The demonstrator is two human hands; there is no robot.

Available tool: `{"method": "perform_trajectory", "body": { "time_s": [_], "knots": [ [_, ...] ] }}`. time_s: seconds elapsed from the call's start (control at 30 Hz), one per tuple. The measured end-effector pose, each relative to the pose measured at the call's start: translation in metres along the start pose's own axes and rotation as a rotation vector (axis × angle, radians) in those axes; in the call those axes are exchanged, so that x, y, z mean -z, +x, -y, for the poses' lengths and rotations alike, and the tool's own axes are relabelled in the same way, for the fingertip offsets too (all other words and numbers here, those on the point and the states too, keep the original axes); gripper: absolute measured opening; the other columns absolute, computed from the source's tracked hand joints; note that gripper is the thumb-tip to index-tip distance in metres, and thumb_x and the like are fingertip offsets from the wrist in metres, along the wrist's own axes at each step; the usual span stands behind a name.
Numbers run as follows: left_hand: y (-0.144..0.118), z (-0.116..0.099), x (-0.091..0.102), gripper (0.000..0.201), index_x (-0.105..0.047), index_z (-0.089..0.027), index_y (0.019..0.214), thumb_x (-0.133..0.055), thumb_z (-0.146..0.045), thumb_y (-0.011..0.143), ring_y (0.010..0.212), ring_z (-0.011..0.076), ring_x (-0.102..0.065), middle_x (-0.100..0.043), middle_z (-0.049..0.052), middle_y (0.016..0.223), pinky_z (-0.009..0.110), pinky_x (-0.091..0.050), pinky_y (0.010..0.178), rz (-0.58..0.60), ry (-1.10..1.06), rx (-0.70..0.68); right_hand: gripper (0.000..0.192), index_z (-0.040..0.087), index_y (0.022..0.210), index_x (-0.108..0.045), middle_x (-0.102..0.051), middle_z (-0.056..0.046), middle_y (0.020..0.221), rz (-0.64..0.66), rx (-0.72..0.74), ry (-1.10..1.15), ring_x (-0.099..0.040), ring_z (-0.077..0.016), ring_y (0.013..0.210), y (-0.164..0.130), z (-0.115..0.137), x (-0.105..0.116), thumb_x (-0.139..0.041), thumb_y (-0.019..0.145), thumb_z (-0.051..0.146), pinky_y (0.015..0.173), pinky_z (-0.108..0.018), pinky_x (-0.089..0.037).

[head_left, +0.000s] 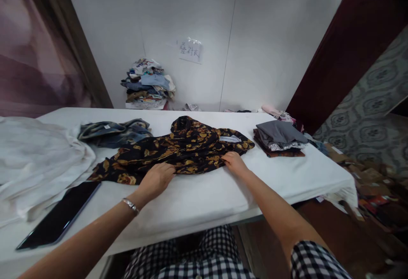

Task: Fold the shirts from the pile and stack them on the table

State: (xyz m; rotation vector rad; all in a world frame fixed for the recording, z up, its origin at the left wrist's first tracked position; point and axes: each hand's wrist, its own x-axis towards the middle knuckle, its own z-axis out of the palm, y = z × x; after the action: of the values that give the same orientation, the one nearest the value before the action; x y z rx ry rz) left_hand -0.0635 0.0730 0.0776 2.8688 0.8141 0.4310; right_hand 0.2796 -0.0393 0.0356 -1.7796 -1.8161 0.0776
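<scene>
A black shirt with a golden-brown floral print (194, 143) lies crumpled lengthwise across the white-covered table (197, 202). Its collar end, with a pale label inside, points right. My left hand (158, 177), a silver bracelet on its wrist, has its fingers curled over the shirt's near edge, left of the middle. Farther right, my right hand (235, 163) pinches the same near edge close to the collar end. The fabric under my fingertips is partly hidden.
Folded clothes (280, 136) are stacked at right. A blue-grey patterned garment (116, 132) lies behind the shirt's left end. White cloth (41, 160) and a black tablet-like slab (60, 215) are at left. Against the wall stands a clothes pile (149, 83), near a handwritten sign (190, 50).
</scene>
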Motion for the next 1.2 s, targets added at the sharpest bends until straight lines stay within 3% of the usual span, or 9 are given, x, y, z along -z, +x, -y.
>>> {"method": "perform_trajectory", "body": {
  "time_s": [0.13, 0.27, 0.43, 0.57, 0.7, 0.83, 0.93, 1.0, 1.2],
  "knots": [
    [-0.017, -0.025, 0.001, 0.040, -0.066, -0.025, 0.090, -0.029, -0.039, 0.094, 0.082, 0.0262, -0.064, -0.070, 0.008, 0.088, 0.039, -0.048, 0.077, 0.122, -0.013, 0.017, 0.028, 0.020, 0.093, -0.074, -0.072, -0.008, 0.089, -0.068, 0.023, -0.080, -0.062, -0.0229, 0.088, -0.024, -0.008, 0.019, -0.049, 0.082, 0.015, 0.088, -0.039, -0.045],
    [-0.024, -0.039, -0.010, 0.034, -0.066, -0.027, 0.092, -0.035, -0.040, 0.093, 0.081, 0.0266, -0.066, -0.071, 0.007, 0.089, 0.038, -0.048, 0.075, 0.252, -0.072, 0.013, 0.026, 0.022, 0.084, -0.074, -0.072, -0.005, 0.083, 0.030, -0.053, -0.081, -0.062, -0.0221, 0.083, -0.061, -0.008, 0.042, -0.050, 0.076, 0.017, 0.086, -0.037, -0.045],
    [-0.010, -0.024, -0.007, 0.034, -0.066, -0.026, 0.105, -0.039, -0.043, 0.092, 0.095, 0.0241, -0.066, -0.072, 0.005, 0.102, 0.035, -0.049, 0.083, 0.107, -0.177, -0.010, 0.031, 0.023, 0.084, -0.075, -0.074, -0.004, 0.087, 0.204, -0.257, 0.019, -0.065, -0.0217, 0.082, -0.086, 0.001, 0.058, -0.047, 0.073, 0.018, 0.077, -0.032, -0.047],
    [0.010, 0.015, 0.019, 0.039, -0.066, -0.026, 0.102, -0.035, -0.047, 0.093, 0.096, 0.0208, -0.065, -0.071, 0.004, 0.104, 0.031, -0.048, 0.085, -0.071, -0.120, 0.153, 0.029, 0.025, 0.086, -0.077, -0.076, -0.003, 0.088, 0.240, -0.377, 0.239, -0.067, -0.0241, 0.082, -0.081, -0.010, 0.066, -0.054, 0.068, 0.021, 0.078, -0.036, -0.050],
    [0.045, 0.063, 0.041, 0.039, -0.067, -0.024, 0.103, -0.036, -0.043, 0.091, 0.102, 0.0231, -0.064, -0.070, 0.007, 0.111, 0.031, -0.047, 0.089, -0.122, 0.013, 0.355, 0.028, 0.023, 0.093, -0.076, -0.075, -0.005, 0.099, -0.008, -0.381, 0.324, -0.068, -0.0252, 0.091, -0.032, -0.033, 0.070, -0.060, 0.072, 0.032, 0.086, -0.039, -0.051],
    [0.095, 0.098, 0.037, 0.042, -0.065, -0.019, 0.114, -0.034, -0.036, 0.089, 0.110, 0.0248, -0.062, -0.067, 0.011, 0.122, 0.032, -0.045, 0.095, -0.026, 0.077, 0.420, 0.033, 0.020, 0.104, -0.073, -0.072, -0.008, 0.111, -0.192, -0.397, 0.044, -0.064, -0.0245, 0.103, 0.053, -0.047, 0.068, -0.051, 0.083, 0.032, 0.093, -0.037, -0.048],
    [0.129, 0.116, 0.020, 0.043, -0.063, -0.017, 0.119, -0.038, -0.030, 0.086, 0.115, 0.0251, -0.060, -0.065, 0.013, 0.126, 0.033, -0.043, 0.099, 0.042, 0.101, 0.422, 0.041, 0.016, 0.114, -0.070, -0.067, -0.010, 0.122, -0.019, -0.493, -0.198, -0.061, -0.0230, 0.113, 0.119, -0.055, 0.061, -0.040, 0.093, 0.034, 0.096, -0.031, -0.044],
    [0.144, 0.126, 0.008, 0.042, -0.064, -0.016, 0.116, -0.042, -0.028, 0.082, 0.114, 0.0254, -0.061, -0.066, 0.014, 0.123, 0.033, -0.044, 0.098, 0.084, 0.115, 0.424, 0.045, 0.012, 0.109, -0.072, -0.070, -0.013, 0.116, 0.099, -0.553, -0.256, -0.063, -0.0236, 0.109, 0.154, -0.061, 0.050, -0.037, 0.095, 0.038, 0.090, -0.028, -0.045],
    [0.161, 0.152, -0.016, 0.035, -0.069, -0.013, 0.098, -0.053, -0.032, 0.074, 0.101, 0.0356, -0.065, -0.070, 0.022, 0.109, 0.041, -0.049, 0.083, 0.200, 0.180, 0.518, 0.031, 0.011, 0.087, -0.076, -0.074, -0.015, 0.093, 0.312, -0.670, -0.328, -0.069, -0.0269, 0.087, 0.196, -0.082, 0.008, -0.077, 0.068, 0.036, 0.073, -0.028, -0.048]
  ]
}}
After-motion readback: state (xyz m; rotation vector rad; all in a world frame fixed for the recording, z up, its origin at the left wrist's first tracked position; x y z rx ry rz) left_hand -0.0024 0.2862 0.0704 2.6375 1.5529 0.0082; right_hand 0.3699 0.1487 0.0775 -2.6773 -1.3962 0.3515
